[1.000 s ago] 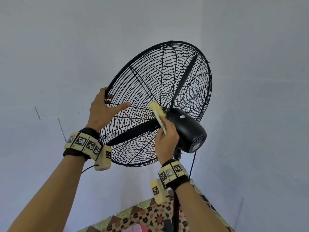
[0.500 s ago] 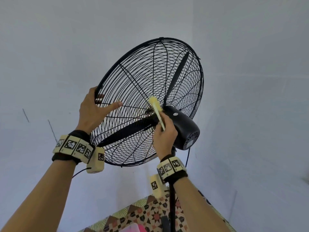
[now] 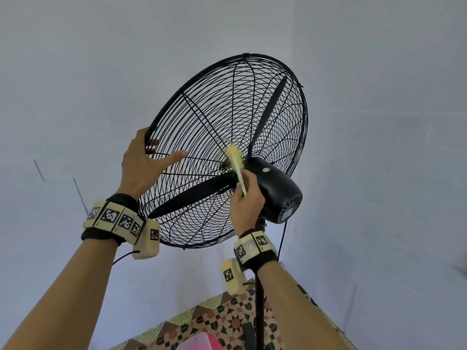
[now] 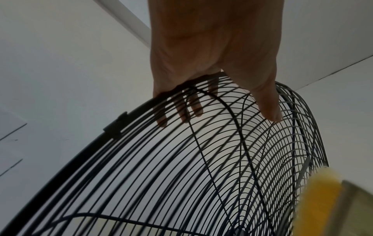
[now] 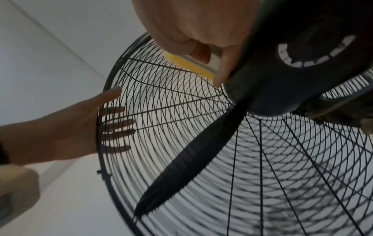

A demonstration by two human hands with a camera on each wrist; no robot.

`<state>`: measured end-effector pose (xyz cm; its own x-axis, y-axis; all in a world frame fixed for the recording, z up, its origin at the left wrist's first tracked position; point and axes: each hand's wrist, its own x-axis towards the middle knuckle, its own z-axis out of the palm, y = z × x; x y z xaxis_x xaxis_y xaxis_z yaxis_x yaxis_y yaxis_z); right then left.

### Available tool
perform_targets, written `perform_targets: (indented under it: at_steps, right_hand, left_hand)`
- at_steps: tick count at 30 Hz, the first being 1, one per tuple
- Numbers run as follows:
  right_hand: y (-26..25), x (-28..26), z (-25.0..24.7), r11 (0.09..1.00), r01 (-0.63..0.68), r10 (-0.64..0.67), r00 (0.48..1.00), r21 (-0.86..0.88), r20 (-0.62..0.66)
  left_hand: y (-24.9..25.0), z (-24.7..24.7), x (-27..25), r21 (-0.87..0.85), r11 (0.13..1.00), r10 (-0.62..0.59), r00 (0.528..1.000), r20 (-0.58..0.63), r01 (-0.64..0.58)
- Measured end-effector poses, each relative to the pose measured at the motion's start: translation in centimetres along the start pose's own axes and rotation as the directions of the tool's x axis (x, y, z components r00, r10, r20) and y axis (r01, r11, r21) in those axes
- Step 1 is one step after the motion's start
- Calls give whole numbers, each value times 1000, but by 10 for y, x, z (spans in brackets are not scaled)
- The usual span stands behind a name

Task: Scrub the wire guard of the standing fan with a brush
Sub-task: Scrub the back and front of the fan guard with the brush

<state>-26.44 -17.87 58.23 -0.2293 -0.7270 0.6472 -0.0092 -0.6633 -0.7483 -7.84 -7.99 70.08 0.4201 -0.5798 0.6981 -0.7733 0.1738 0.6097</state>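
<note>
A black standing fan tilts up in the head view, its wire guard (image 3: 214, 117) facing the wall. My left hand (image 3: 149, 162) grips the guard's left rim, fingers over the front and the thumb (image 4: 268, 110) pressed on the rear wires (image 4: 201, 159). My right hand (image 3: 246, 200) holds a yellow-bristled brush (image 3: 235, 157) by its pale handle. The bristles (image 5: 189, 65) lie on the rear guard close to the hub, beside the black motor housing (image 3: 275, 190). A dark blade (image 5: 191, 158) sits inside the guard.
The fan's pole (image 3: 259, 299) and black cord (image 3: 283, 238) run down behind my right wrist. Below lie a patterned mat (image 3: 227, 322) and a pink-lidded box (image 3: 194, 343). Plain pale walls meet in a corner behind the fan.
The head view has drifted a little, so the fan sits slightly differently in frame. Both hands keep their hold, and the brush stays by the hub with only a small shift.
</note>
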Motion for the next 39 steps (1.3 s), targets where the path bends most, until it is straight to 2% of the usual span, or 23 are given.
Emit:
perform_targets:
  at_steps: [4,6,7,10,13,15,17,18,22,24,26,30,36,39]
  right_hand:
    - [11,-31,-3,990,-131,139,968,-53,207]
    - [1,-24,-11,974,-223,214,961,34,174]
    - [-8,-15,-14,971,-226,215,969,82,125]
    - [-28,15,-19,980,-154,151,988,124,32]
    - [-33,25,-17,982,-173,179,981,-79,74]
    - [-23,12,-12,953,-144,197,963,-266,184]
    - [-14,-4,-11,934,-113,216,934,-340,284]
    - [-12,-7,-13,933,-119,225,930,-340,292]
    - [-25,11,-22,962,-106,150,975,-251,164]
    - [-30,18,-19,964,-139,165,982,-228,98]
    - [-29,13,-13,956,-136,173,977,-260,124]
    - [-15,-2,-21,931,-102,208,937,-349,282]
    - [-25,25,-17,971,-90,113,989,-224,95]
    - [-23,14,-13,963,-78,117,983,-257,142]
  left_hand:
    - [-4,-5,-2,-2,1000,-17,1000,1,17]
    - [-2,-5,-2,-5,1000,-16,1000,7,16]
    - [-1,-4,-2,-3,1000,-13,1000,9,13]
    - [0,-1,-2,22,1000,2,1000,-1,-2]
    - [0,0,-2,16,1000,-10,1000,-4,10]
    - [-2,-2,-1,8,1000,-18,1000,-9,18]
    - [-2,-2,-2,3,1000,-17,1000,-4,17]
    - [-1,-2,-2,3,1000,-15,1000,0,15]
    - [1,-1,-1,2,1000,1,1000,0,-1]
    - [1,-1,-2,3,1000,0,1000,-1,0]
    - [1,-1,-3,-3,1000,-15,1000,-2,15]
    - [1,-4,-5,-15,1000,-25,1000,0,25]
    - [3,-1,-2,9,1000,-6,1000,-4,6]
    - [-1,-2,-3,6,1000,-22,1000,-7,22]
